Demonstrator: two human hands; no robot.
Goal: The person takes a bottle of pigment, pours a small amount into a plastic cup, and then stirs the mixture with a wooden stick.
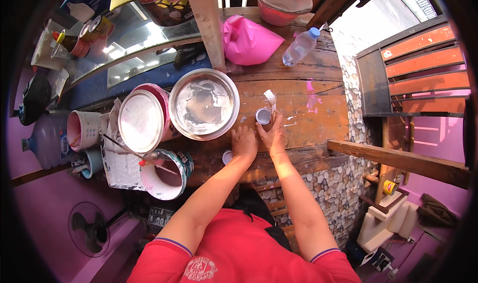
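Note:
My right hand (pixel 273 136) is closed around a small round can (pixel 263 116) with a pale inside, at the middle of the wooden table (pixel 318 123). A paintbrush with white-coated bristles (pixel 269 98) sticks up just beyond the can; its handle runs toward my right fingers, and whether they grip it is unclear. To the left, my left hand (pixel 244 143) rests on the wood with its fingers forward, slightly bent, and nothing visible in them. A pale round lid or cup (pixel 227 157) sits beside my left wrist. A metal basin (pixel 204 128) smeared with white paint stands left of my hands.
A lidded paint bucket (pixel 141 121), a paint-stained open bucket (pixel 184 171) with a stick across it and a white-smeared tray (pixel 119 158) crowd the left. At the back are a pink bag (pixel 251 41), a plastic bottle (pixel 301 46) and a red basin (pixel 283 14). A wooden rail (pixel 398 161) juts in at right.

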